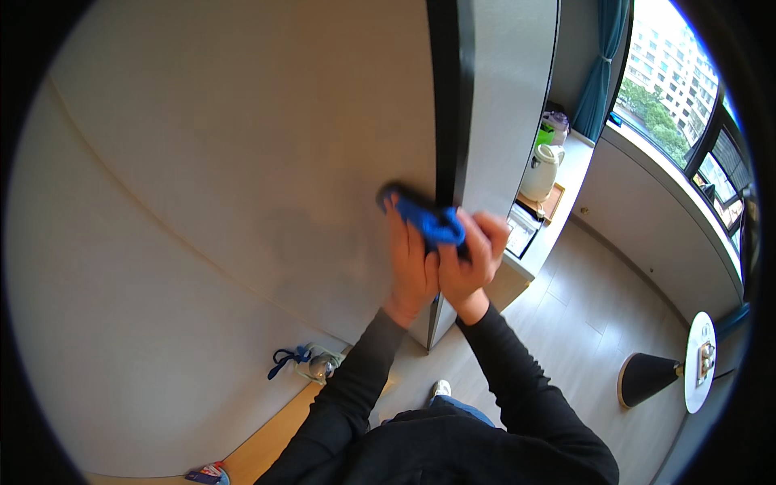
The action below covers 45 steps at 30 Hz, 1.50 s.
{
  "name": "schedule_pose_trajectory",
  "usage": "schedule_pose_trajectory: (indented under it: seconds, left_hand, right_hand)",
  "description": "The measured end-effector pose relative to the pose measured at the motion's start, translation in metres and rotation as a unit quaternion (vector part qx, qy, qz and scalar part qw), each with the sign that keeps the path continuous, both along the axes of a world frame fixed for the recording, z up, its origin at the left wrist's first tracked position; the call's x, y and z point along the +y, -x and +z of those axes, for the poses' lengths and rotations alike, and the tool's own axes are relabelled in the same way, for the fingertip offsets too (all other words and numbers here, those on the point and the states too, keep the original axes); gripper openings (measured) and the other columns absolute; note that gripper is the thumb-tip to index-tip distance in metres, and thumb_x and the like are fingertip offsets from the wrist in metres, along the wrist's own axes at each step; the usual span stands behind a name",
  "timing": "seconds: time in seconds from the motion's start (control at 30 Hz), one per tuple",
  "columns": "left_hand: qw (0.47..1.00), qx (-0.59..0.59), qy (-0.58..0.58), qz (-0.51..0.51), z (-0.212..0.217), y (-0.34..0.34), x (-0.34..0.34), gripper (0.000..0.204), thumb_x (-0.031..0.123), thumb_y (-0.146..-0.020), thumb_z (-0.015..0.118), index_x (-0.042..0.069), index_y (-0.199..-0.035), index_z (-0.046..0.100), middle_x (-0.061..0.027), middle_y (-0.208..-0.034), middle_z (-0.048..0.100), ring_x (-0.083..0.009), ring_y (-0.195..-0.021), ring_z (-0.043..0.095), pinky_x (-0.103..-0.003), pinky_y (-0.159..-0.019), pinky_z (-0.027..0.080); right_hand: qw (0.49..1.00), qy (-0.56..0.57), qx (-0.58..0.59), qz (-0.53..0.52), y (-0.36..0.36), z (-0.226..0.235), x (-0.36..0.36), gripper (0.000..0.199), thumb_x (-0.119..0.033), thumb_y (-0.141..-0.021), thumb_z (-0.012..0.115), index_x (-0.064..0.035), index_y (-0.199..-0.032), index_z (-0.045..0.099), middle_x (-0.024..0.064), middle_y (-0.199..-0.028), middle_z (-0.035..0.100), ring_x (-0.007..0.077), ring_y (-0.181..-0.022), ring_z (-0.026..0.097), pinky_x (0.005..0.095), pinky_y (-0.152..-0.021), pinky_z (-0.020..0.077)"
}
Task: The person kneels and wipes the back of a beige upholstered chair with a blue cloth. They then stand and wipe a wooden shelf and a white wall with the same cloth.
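Both my hands are raised in front of a pale wall panel, close to its dark vertical edge strip. Between them is a blue and black handheld object, smeared by motion, whose exact kind I cannot make out. My left hand grips its left part from below, fingers pointing up along it. My right hand is closed round its right end, fingers curled. The object's dark far side faces the panel; whether it touches the surface is unclear.
At the right, a white counter holds a cream kettle on a wooden tray. A round white side table with a black cone base stands farther right. Low left, a wooden ledge carries a glass-like item and a blue strap.
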<state>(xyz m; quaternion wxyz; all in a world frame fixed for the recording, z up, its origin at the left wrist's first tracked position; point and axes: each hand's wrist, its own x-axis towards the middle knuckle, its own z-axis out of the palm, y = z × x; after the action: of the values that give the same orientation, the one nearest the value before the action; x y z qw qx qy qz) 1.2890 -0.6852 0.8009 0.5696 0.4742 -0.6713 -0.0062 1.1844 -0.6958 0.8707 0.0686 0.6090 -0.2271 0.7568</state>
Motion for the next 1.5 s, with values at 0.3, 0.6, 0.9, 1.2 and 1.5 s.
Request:
schedule_pose_trajectory:
  seconds: [0.3, 0.6, 0.9, 1.2, 1.5]
  left_hand:
    - [0.997, -0.075, -0.034, -0.011, -0.028, 0.005, 0.045, 0.074, 0.047, -0.098, 0.042, -0.004, -0.148, 0.024, -0.0336, -0.149, 0.028, -0.0524, -0.139, 0.025, -0.058, -0.114, 0.017]
    - [0.984, -0.013, 0.150, 0.094, 0.101, 0.037, 0.005, 0.072, 0.044, -0.101, 0.034, -0.007, -0.149, 0.020, -0.0382, -0.152, 0.016, -0.0545, -0.141, 0.019, -0.059, -0.114, 0.018]
    - [0.972, 0.230, 0.035, 0.024, -0.025, 0.029, 0.009, 0.074, 0.050, -0.094, 0.053, -0.003, -0.141, 0.032, -0.0149, -0.132, 0.047, -0.0235, -0.117, 0.050, -0.039, -0.099, 0.041]
    - [0.962, -0.046, 0.261, 0.065, 0.164, 0.007, -0.024, 0.059, 0.041, -0.099, 0.037, 0.005, -0.145, 0.039, -0.0315, -0.156, 0.015, -0.0603, -0.141, 0.006, -0.068, -0.110, 0.007]
    - [0.962, -0.062, 0.242, 0.109, 0.087, 0.012, -0.019, 0.068, 0.050, -0.099, 0.031, 0.000, -0.144, 0.040, -0.0290, -0.157, 0.018, -0.0611, -0.140, 0.006, -0.070, -0.111, 0.004]
  right_hand:
    - [0.993, -0.016, 0.064, 0.101, 0.034, -0.046, 0.024, 0.039, 0.013, -0.061, 0.064, -0.0067, -0.094, 0.070, 0.0087, -0.077, 0.053, 0.0211, -0.062, 0.047, 0.0295, -0.055, 0.0379]
    - [0.994, 0.039, -0.023, 0.100, 0.026, 0.094, -0.017, 0.036, 0.008, -0.075, 0.067, -0.0037, -0.108, 0.073, 0.0113, -0.095, 0.055, 0.0201, -0.074, 0.053, 0.0278, -0.061, 0.0448]
    - [0.978, 0.064, 0.079, 0.182, 0.025, -0.027, -0.003, 0.031, 0.007, -0.063, 0.072, -0.0064, -0.092, 0.072, 0.0079, -0.086, 0.051, 0.0211, -0.070, 0.050, 0.0290, -0.057, 0.0411]
    - [0.985, 0.169, -0.005, 0.025, 0.010, 0.122, -0.028, 0.029, 0.006, -0.078, 0.063, -0.0073, -0.102, 0.074, 0.0136, -0.111, 0.060, 0.0272, -0.095, 0.059, 0.0334, -0.077, 0.0493]
    - [0.989, 0.110, 0.093, 0.016, 0.005, 0.020, 0.002, 0.021, -0.011, -0.092, 0.057, 0.0011, -0.102, 0.072, 0.0250, -0.133, 0.053, 0.0411, -0.118, 0.055, 0.0452, -0.099, 0.0462]
